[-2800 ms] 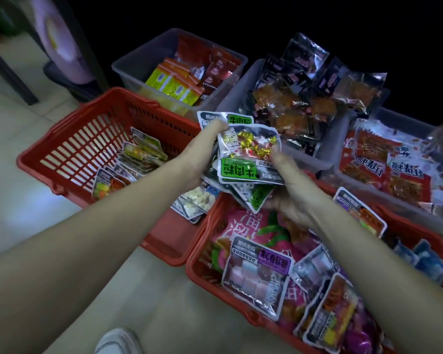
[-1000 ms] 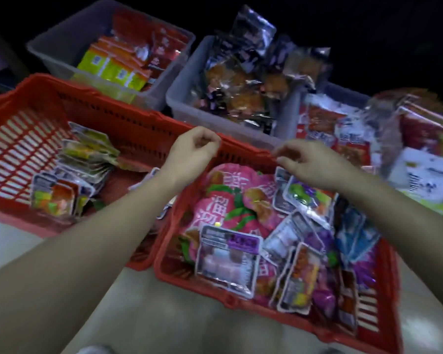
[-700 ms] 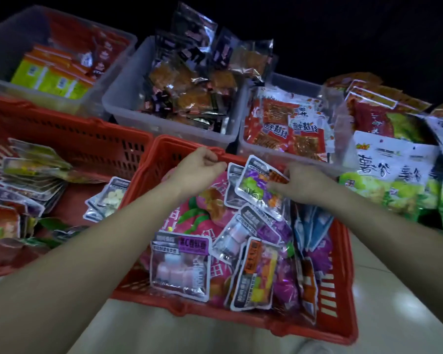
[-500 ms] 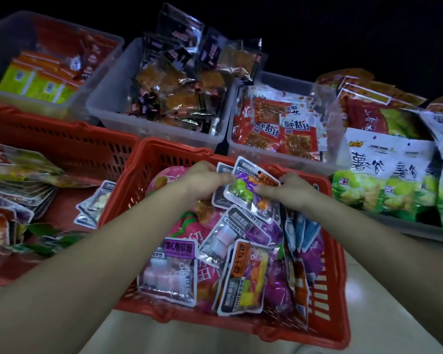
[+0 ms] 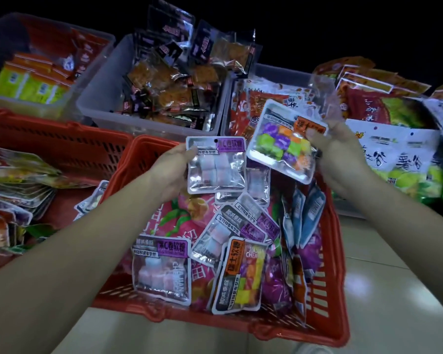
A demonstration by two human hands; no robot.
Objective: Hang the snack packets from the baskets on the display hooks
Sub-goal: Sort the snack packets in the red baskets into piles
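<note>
Left hand (image 5: 172,172) grips purple-label packet (image 5: 216,164), right hand (image 5: 335,154) grips multicolour packet (image 5: 284,144) — above red basket (image 5: 327,315)

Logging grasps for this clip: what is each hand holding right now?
Left hand: holds the purple-label packet.
Right hand: holds the multicolour packet.

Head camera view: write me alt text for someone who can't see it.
Two hands each hold a candy packet above a red basket full of packets: the left hand grips a purple-labelled packet of pale cubes, the right hand pinches a packet of multicoloured cubes. Clear bins of other snacks stand behind.
</note>
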